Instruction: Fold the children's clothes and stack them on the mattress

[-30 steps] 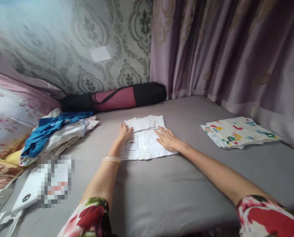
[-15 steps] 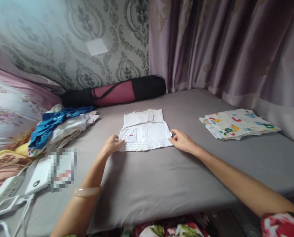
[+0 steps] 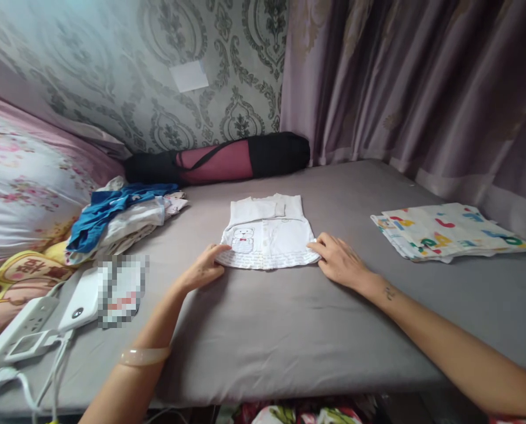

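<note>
A small white baby top (image 3: 267, 232) with a bear print lies flat on the grey bed sheet (image 3: 289, 330), its sleeves folded in. My left hand (image 3: 203, 270) pinches the lower left corner of its hem. My right hand (image 3: 340, 259) grips the lower right corner of the hem, and that edge curls up a little. Both forearms reach in from the near edge of the bed.
A pile of blue and white clothes (image 3: 117, 221) lies at the left by a floral pillow (image 3: 25, 182). A folded letter-print cloth (image 3: 450, 231) sits at the right. A black and maroon roll bag (image 3: 219, 162) rests against the wall. A power strip (image 3: 13, 335) and a white device (image 3: 80, 300) lie near left. Curtains hang behind.
My hands slid from flat on the top's middle down to its hem corners and closed on them. The view pulled back from the bed.
</note>
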{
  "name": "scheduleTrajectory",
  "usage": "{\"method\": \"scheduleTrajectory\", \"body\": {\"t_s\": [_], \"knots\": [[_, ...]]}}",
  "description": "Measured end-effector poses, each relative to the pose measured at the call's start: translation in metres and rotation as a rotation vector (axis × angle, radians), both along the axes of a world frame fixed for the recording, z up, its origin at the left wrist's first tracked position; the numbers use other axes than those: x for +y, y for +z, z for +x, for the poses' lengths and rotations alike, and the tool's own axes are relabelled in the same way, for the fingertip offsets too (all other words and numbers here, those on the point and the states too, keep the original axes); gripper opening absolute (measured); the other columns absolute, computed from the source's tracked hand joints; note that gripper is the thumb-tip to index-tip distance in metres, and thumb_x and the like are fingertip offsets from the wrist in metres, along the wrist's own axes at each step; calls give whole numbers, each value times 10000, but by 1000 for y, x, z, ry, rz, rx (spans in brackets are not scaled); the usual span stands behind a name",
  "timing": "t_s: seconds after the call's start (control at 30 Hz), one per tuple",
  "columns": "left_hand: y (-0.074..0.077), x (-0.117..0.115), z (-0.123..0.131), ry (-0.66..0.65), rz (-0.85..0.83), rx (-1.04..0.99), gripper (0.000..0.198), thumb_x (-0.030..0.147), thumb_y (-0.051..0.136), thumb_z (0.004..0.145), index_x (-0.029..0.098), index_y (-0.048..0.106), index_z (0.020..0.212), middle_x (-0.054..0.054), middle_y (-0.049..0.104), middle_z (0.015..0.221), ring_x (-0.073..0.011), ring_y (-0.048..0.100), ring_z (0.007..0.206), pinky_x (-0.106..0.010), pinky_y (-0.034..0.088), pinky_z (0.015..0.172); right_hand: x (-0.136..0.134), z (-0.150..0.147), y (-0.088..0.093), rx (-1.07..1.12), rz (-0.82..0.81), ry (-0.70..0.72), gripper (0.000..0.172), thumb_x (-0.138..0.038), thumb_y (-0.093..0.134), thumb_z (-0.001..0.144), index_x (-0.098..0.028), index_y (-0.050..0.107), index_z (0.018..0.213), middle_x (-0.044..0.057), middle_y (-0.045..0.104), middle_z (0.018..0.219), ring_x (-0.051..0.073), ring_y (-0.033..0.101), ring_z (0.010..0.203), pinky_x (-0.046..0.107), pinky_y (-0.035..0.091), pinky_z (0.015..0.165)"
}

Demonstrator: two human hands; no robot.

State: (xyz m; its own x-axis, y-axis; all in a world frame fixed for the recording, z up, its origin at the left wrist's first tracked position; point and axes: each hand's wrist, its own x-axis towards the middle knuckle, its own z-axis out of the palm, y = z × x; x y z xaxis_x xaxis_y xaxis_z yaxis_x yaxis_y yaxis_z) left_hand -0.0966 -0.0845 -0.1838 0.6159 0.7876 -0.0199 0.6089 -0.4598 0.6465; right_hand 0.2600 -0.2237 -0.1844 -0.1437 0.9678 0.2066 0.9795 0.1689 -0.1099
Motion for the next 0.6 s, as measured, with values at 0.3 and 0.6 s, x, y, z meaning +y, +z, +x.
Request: {"method": "scheduleTrajectory", "body": {"t_s": [0.3, 0.6], "knots": [[-13, 15, -4, -163, 538, 170, 622, 33, 427, 697, 242, 609, 1254, -97, 481, 1409, -289, 416, 1301, -478, 348, 1104, 22, 18, -16, 37, 79, 311, 598, 48, 369, 826, -226, 596, 1306, 86, 543, 1407, 201, 467, 1326, 448, 356, 1122], [-3, 31, -4, -66, 22, -165, 394, 238, 503, 749, 212, 692, 1093, -65, 694, 1180, -259, 619, 1138, -380, 453, 1027, 35, 32, -16, 338, 9, 286, 565, -12, 434, 776, -253, 654, 1236, 54, 648, 1278, 200, 585, 1207, 439, 431, 1076]]}}
